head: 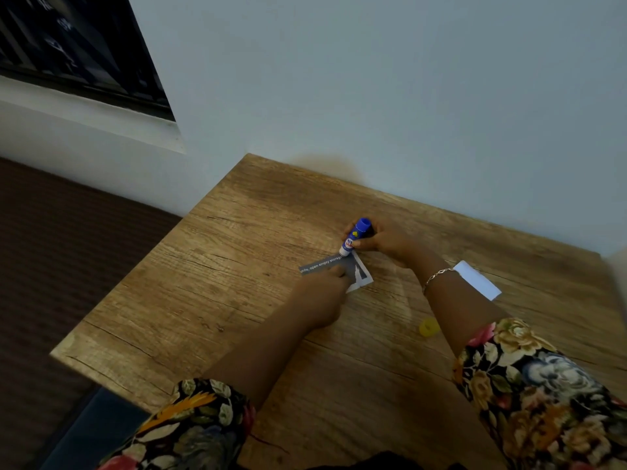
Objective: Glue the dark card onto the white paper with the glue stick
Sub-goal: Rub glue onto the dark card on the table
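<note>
Pinned dark grey printed card (322, 267) against slipping under fingertips of left hand (322, 290) and gripped blue glue stick (355, 237) in right hand (385, 243).

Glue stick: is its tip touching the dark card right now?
Touching. The head view shows the glue stick, gripped by the right hand, with its white tip on the far edge of the dark card, no gap.

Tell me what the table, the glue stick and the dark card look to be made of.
Table: wood or wood-look laminate, matte, with visible grain and dark cracks.
Glue stick: smooth blue plastic, slightly glossy, with a printed label.
Dark card: thin paper or card, matte grey with white print, lying flat.
</note>
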